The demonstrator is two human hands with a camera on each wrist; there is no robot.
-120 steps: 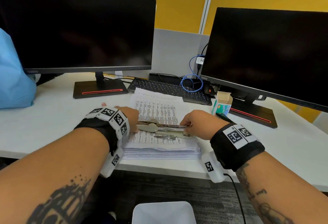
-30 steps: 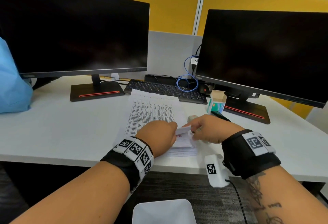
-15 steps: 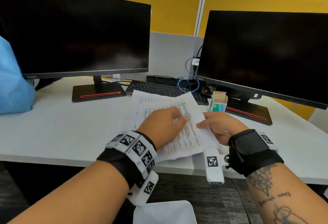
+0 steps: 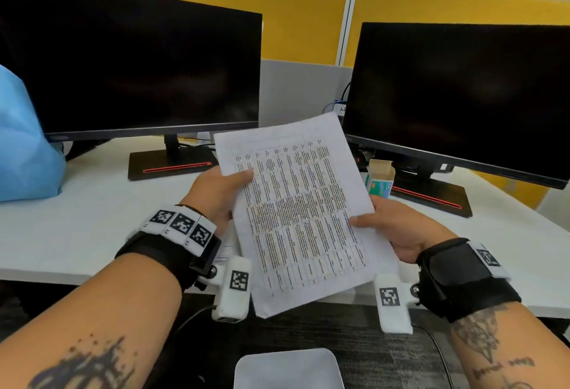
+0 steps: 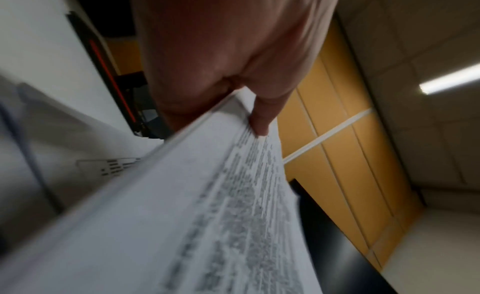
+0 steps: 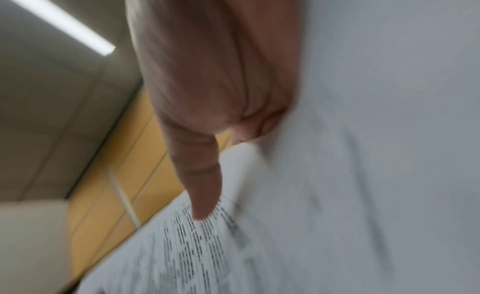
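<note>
A sheaf of printed sheets (image 4: 296, 213) with dense tables of small text is held up, tilted, above the white desk (image 4: 77, 228). My left hand (image 4: 220, 191) grips its left edge, thumb on top. My right hand (image 4: 391, 223) grips its right edge, thumb lying on the print. In the left wrist view the thumb presses the blurred paper (image 5: 228, 206) from above. The right wrist view shows the thumb (image 6: 202, 187) on the sheaf (image 6: 337, 175). A little more paper (image 4: 226, 248) lies on the desk under the left wrist.
Two dark monitors (image 4: 129, 71) (image 4: 462, 95) stand at the back on black bases. A small open box (image 4: 380, 177) sits by the right monitor's base. A light blue bag (image 4: 24, 148) is at far left. A white seat edge (image 4: 288, 368) shows below.
Both hands have lifted the sheaf off the desk and raised it toward the camera. Earlier they worked a metal clip on the stack; the stapler-like tool is no longer in view.
</note>
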